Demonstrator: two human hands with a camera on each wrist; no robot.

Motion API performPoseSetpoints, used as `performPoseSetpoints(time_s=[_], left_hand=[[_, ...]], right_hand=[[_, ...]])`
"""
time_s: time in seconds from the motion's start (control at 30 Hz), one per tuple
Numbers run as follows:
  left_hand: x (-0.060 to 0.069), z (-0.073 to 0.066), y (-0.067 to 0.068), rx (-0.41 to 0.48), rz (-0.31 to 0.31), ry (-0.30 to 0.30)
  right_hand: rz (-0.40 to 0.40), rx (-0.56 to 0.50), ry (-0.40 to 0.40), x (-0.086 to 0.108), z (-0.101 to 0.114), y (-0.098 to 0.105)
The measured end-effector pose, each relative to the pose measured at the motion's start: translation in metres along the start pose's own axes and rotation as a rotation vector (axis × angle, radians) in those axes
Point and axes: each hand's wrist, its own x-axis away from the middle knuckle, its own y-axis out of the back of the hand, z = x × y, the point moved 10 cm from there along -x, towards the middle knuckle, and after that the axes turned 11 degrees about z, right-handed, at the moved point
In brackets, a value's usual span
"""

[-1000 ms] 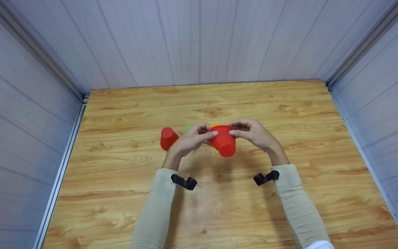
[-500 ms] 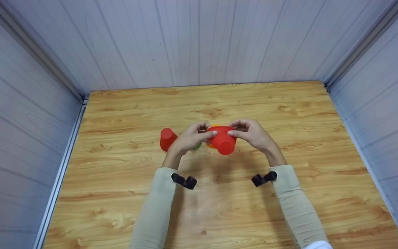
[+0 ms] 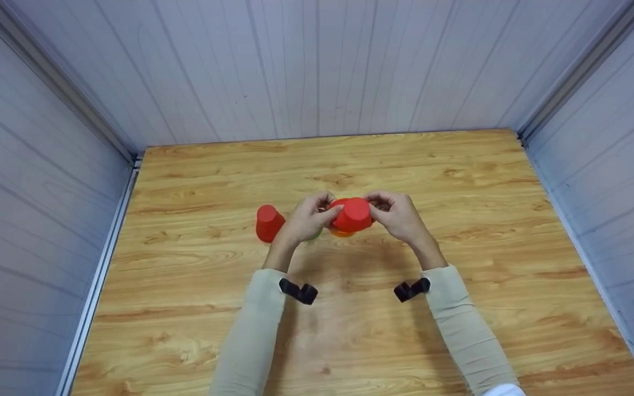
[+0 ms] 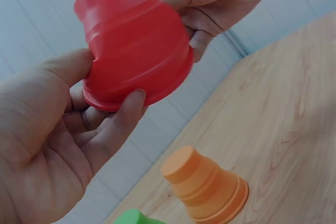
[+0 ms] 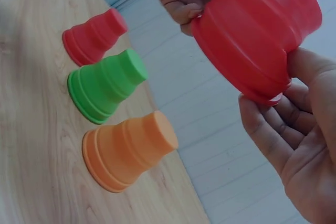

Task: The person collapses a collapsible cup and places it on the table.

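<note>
Above the table, both hands hold one red cup [image 4: 139, 40] with ridged, stepped sides, its wide rim downward and tilted. My left hand [image 3: 307, 220] pinches it at the rim and lower wall from the left. On the other side my right hand [image 3: 401, 216] grips it, the thumb pressing a dent into the wall in the right wrist view. Below and behind it an orange cup [image 5: 128, 150] stands upside down. Beside that are an upside-down green cup [image 5: 107, 85] and a second red cup [image 3: 269, 223], left of my left hand.
The wooden table [image 3: 328, 330] carries the three standing cups in a row. Pale panel walls [image 3: 317, 71] close off its back and both sides. A black wrist-camera mount [image 3: 299, 290] sits on each sleeve.
The held red cup has tipped, so its small base has swung upward and away from me, now facing the head camera. The right hand has shifted slightly left. The standing cups have stayed put.
</note>
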Motion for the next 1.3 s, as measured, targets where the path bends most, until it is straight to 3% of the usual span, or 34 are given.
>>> performPoseSetpoints(time_s=[0.17,0.27,0.5,0.63,0.77,0.97,1.13,1.3], left_hand=[[0.0,0.004,-0.001,0.087,-0.017,0.014],[0.0,0.007,0.0,0.141,-0.03,0.027],[0.002,0.007,0.004,0.175,-0.032,0.011],[0.005,0.01,0.007,0.252,-0.005,0.005],[0.008,0.013,0.005,0.4,0.068,-0.003],[0.011,0.008,0.002,0.609,0.172,-0.068],[0.014,0.008,0.004,0.637,0.171,-0.086],[0.013,0.009,0.003,0.608,0.163,-0.085]], right_hand=[[0.002,-0.079,-0.001,0.0,-0.01,-0.001],[0.051,-0.211,0.003,-0.002,-0.021,-0.003],[0.21,-0.52,0.052,-0.005,-0.04,-0.014],[0.259,-0.569,0.066,-0.005,-0.039,-0.019],[0.255,-0.605,0.07,-0.005,-0.039,-0.018],[0.268,-0.717,0.11,-0.005,-0.038,-0.015],[0.283,-0.735,0.144,-0.007,-0.035,-0.016],[0.218,-0.721,0.121,-0.008,-0.04,-0.014]])
